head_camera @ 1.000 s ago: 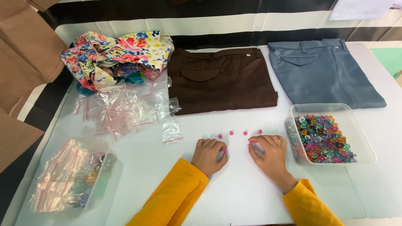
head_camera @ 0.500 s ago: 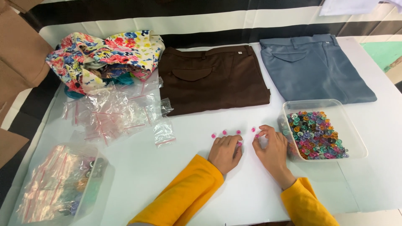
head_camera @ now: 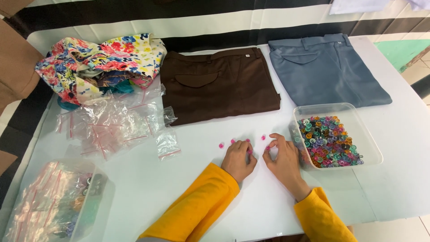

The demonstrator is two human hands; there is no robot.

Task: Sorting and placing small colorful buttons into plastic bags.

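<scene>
Those tiny pink beads (head_camera: 233, 142) on the white table (head_camera: 394, 179) just left of the clear bead tray (head_camera: 371, 144) look light, hard and skittery, so with your left hand (head_camera: 239, 159) and right hand (head_camera: 282, 159) loosely curled over them, holding nothing I can see, pinch each by its sides with fingertips.

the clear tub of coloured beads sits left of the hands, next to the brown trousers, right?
Not quite: the head view shows the tub of coloured beads right of the hands, beside the right hand, below the blue-grey trousers.
</scene>
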